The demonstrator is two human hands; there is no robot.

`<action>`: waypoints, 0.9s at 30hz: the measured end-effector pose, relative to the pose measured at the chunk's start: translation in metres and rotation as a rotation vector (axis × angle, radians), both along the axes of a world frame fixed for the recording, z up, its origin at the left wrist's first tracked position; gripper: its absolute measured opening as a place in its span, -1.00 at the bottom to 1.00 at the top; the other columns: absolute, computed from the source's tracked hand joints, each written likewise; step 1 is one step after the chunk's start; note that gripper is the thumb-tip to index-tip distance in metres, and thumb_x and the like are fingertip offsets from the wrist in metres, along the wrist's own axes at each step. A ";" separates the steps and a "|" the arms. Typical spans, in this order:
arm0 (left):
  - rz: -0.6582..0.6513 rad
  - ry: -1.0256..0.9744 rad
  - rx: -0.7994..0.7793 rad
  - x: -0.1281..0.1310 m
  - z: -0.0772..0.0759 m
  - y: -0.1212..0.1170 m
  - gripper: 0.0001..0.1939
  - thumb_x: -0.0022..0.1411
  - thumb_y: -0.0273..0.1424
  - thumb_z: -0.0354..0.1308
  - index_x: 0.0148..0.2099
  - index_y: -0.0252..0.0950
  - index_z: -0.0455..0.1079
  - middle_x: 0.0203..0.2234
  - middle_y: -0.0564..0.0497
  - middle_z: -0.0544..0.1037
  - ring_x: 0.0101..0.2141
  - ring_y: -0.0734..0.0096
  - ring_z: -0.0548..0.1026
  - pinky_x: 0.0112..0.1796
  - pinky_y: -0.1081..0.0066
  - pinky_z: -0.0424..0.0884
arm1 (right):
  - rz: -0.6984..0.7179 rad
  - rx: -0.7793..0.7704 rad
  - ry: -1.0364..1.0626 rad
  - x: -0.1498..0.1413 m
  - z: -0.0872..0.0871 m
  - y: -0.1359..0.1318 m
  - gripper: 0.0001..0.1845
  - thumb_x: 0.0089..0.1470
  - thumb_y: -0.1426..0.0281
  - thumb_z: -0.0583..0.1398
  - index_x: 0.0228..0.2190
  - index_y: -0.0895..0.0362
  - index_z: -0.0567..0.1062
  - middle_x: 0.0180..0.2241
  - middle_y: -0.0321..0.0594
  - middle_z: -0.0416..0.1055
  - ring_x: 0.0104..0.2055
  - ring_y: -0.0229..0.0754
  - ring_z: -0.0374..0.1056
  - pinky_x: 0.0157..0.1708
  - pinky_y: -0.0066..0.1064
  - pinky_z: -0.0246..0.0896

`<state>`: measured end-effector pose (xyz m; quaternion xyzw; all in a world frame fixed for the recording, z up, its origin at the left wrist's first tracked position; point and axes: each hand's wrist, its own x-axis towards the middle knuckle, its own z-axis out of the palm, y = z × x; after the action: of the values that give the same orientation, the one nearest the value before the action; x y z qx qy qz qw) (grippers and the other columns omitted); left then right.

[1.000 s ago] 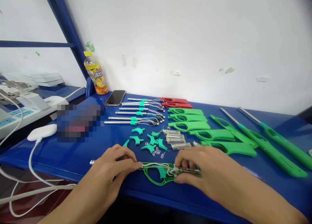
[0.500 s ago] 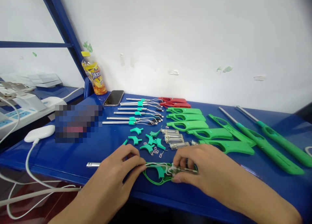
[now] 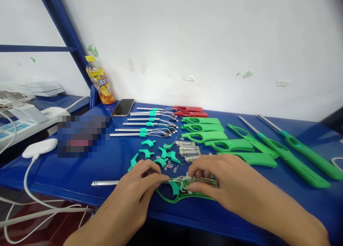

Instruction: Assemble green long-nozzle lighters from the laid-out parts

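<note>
A green lighter half-shell (image 3: pixel 166 199) lies on the blue table in front of me, its inside facing up. A teal trigger (image 3: pixel 175 188) sits in it, and a metal tube (image 3: pixel 104 183) sticks out to the left beyond my wrist. My left hand (image 3: pixel 140 189) is closed in a pinch over the white wires (image 3: pixel 180 179) beside the trigger. Between the thumb and fingers of my right hand (image 3: pixel 218 174) is a clear fuel tank (image 3: pixel 204 181), held over the shell's handle end. My fingers hide part of the shell and tank.
Behind my hands lie loose teal triggers (image 3: pixel 146 153), small metal clips (image 3: pixel 169 165) and clear tanks (image 3: pixel 189 151). Wired tubes (image 3: pixel 134 130), red shells (image 3: pixel 187 109), green shells (image 3: pixel 205 136) and long green lighters (image 3: pixel 297 160) spread farther back. A phone (image 3: pixel 123 107) and bottle (image 3: pixel 100 81) stand left.
My left fingertips have slid right along the wires. The tank in my right hand has its left end lifted slightly away from the shell. The whole view has shifted a little.
</note>
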<state>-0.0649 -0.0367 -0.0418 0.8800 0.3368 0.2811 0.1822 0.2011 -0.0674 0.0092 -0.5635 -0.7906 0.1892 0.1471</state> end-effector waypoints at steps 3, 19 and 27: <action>0.007 -0.034 -0.017 0.002 0.001 -0.001 -0.63 0.56 -0.54 -0.01 0.07 -0.03 0.56 -0.10 0.11 0.53 -0.17 0.52 0.59 -0.16 0.54 0.50 | 0.024 0.055 -0.014 0.001 -0.001 0.002 -0.94 0.31 0.22 0.35 -0.23 -0.12 0.59 -0.30 -0.52 0.58 -0.33 -0.25 0.44 -0.34 -0.38 0.09; 0.047 -0.056 -0.075 0.005 0.005 -0.002 -0.71 0.54 -0.49 0.06 -0.03 -0.06 0.59 -0.14 0.11 0.56 -0.19 0.47 0.59 -0.15 0.51 0.50 | -0.003 0.097 -0.091 -0.001 -0.010 0.004 -0.88 0.39 0.10 0.26 -0.16 -0.19 0.57 -0.37 -0.54 0.62 -0.35 -0.11 0.50 -0.38 -0.32 0.01; 0.062 -0.060 -0.066 0.008 0.009 0.000 -0.72 0.51 -0.51 0.05 -0.11 -0.13 0.57 -0.20 0.08 0.56 -0.24 0.46 0.60 -0.21 0.51 0.50 | 0.002 0.188 -0.139 -0.001 -0.015 0.004 -0.78 0.48 0.07 0.13 -0.10 -0.17 0.54 -0.37 -0.51 0.60 -0.41 -0.07 0.43 -0.36 -0.28 -0.02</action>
<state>-0.0567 -0.0370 -0.0327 0.8540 0.3672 0.3014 0.2123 0.2000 -0.0634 -0.0062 -0.5581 -0.8138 0.0746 0.1438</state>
